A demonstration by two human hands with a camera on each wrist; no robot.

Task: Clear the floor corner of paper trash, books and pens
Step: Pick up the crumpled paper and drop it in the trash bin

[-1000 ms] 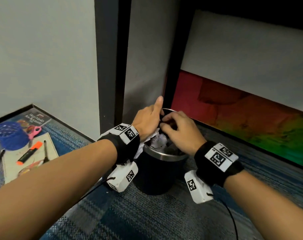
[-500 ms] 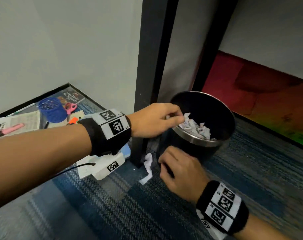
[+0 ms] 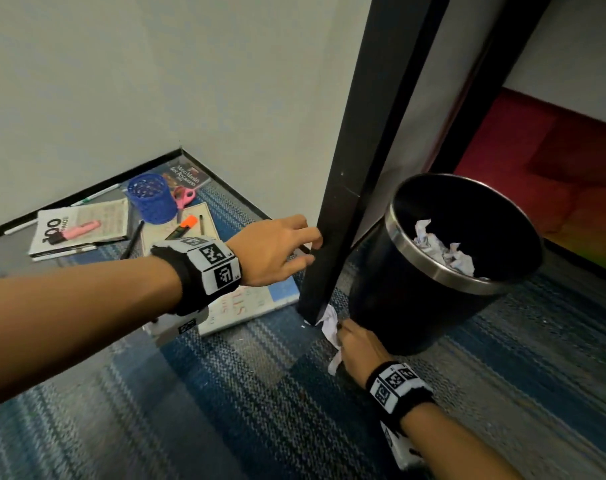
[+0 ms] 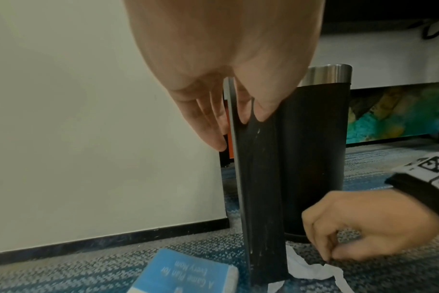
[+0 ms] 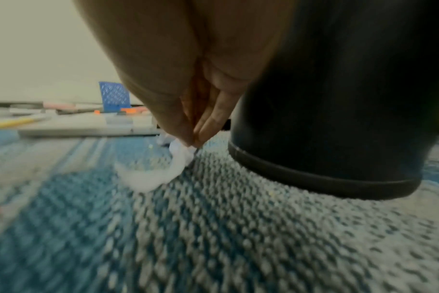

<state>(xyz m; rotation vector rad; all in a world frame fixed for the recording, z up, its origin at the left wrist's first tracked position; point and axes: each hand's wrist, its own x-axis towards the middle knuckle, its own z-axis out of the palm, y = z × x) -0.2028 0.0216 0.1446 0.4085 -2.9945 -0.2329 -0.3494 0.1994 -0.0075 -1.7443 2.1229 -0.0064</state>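
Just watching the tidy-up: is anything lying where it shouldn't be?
Yes. A crumpled paper scrap lies on the carpet beside the black bin, not inside it; the right hand pinches it. Books, pens and an orange highlighter litter the corner floor.

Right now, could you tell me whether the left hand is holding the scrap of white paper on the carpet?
No, the left hand rests open against the black table leg; the right hand pinches the paper scrap.

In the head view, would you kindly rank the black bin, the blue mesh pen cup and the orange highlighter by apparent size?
1. black bin, though it sits nearest the camera
2. blue mesh pen cup
3. orange highlighter
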